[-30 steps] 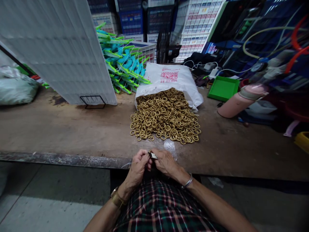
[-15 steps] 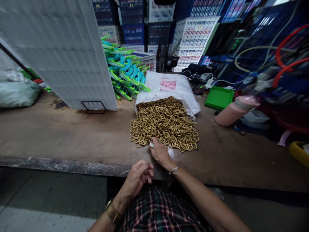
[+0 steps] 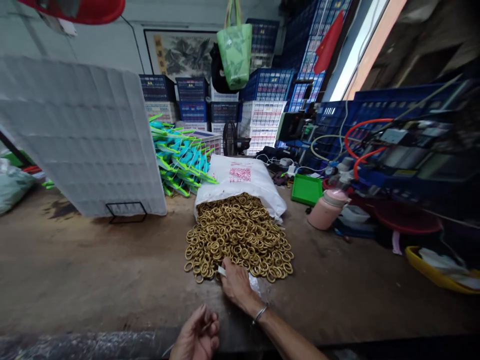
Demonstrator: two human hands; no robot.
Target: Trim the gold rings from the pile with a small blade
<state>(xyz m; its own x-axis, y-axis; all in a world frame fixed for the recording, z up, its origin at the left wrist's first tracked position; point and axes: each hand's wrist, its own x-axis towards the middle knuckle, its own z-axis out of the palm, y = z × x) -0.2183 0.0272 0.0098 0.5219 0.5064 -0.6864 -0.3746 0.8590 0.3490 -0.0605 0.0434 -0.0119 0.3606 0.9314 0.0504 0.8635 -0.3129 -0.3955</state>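
A heap of gold-coloured rings (image 3: 240,235) spills from the open mouth of a white sack (image 3: 258,192) onto the brown table. My right hand (image 3: 238,285), a metal bangle on its wrist, is at the heap's near edge. Its fingers are closed on a small white flat piece (image 3: 222,271); whether they also grip a ring is hidden. Closer to me, my left hand (image 3: 197,335) is palm up with curled fingers. Something small and brownish shows between them, too small to name. A scrap of clear plastic (image 3: 254,284) lies beside my right hand.
A white padded panel (image 3: 93,145) stands on the left by a black wire stand (image 3: 126,212). Teal and green plastic parts (image 3: 180,160) are piled behind it. At right are a green tray (image 3: 306,189), a pink bottle (image 3: 326,210) and a yellow basket (image 3: 431,275).
My view has tilted upward, so the table and both hands appear lower. My right hand stays at the heap's edge with the white piece; my left hand remains curled near the table's front.
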